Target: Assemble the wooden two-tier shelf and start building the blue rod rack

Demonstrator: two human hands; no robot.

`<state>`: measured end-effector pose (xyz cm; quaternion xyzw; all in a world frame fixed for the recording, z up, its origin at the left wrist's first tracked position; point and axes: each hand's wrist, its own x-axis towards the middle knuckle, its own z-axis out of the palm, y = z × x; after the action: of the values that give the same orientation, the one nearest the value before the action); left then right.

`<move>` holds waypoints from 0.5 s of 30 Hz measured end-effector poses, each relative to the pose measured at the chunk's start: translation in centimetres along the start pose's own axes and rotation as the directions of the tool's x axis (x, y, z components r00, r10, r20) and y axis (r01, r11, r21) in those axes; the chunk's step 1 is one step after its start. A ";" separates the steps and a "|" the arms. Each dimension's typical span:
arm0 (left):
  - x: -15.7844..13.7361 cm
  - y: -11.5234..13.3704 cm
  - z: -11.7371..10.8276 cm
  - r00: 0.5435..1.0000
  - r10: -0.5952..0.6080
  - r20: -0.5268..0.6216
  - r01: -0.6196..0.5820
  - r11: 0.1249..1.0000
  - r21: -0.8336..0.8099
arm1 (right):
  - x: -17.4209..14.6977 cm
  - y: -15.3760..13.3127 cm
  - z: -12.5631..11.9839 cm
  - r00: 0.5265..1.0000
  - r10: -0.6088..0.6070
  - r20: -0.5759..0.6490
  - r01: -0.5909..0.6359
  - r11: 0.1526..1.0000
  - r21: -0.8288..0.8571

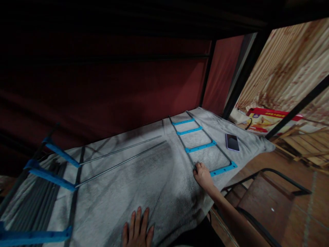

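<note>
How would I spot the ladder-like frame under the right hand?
Find the fleecy grey blanket. Toward its right side lies a flat, dark-railed frame with four bright blue crosspieces. The right hand touches its near end, unlike the blue-and-dark frame at far left.

A phone (232,142), chair (267,200) and box (267,121) are at right.

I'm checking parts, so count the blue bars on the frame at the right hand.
4: far-end bar, second bar just nearer, third bar nearer again, and near-end bar beside the right hand, which may hide part of it.
</note>
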<state>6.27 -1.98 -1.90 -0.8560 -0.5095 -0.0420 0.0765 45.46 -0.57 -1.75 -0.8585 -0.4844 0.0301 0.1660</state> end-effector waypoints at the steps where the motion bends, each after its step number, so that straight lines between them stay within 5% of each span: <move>1: 0.0 0.0 0.1 1.000 0.000 -0.004 0.000 1.000 -0.004 | 0.2 -0.1 -0.3 0.999 0.023 0.030 -0.023 0.999 0.025; 6: -0.2 0.0 0.5 1.000 0.010 -0.026 -0.010 1.000 0.007 | 0.0 -0.1 -1.9 0.984 0.092 0.155 -0.114 0.984 0.139; 15: 0.0 0.3 0.9 0.996 0.006 -0.087 -0.002 0.999 0.051 | -2.4 -0.2 -1.5 0.988 0.048 0.148 -0.077 0.977 0.199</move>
<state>6.54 -1.96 -2.79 -0.8521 -0.5050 -0.0660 0.1207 44.35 -2.86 -0.50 -0.8473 -0.4621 0.1459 0.2174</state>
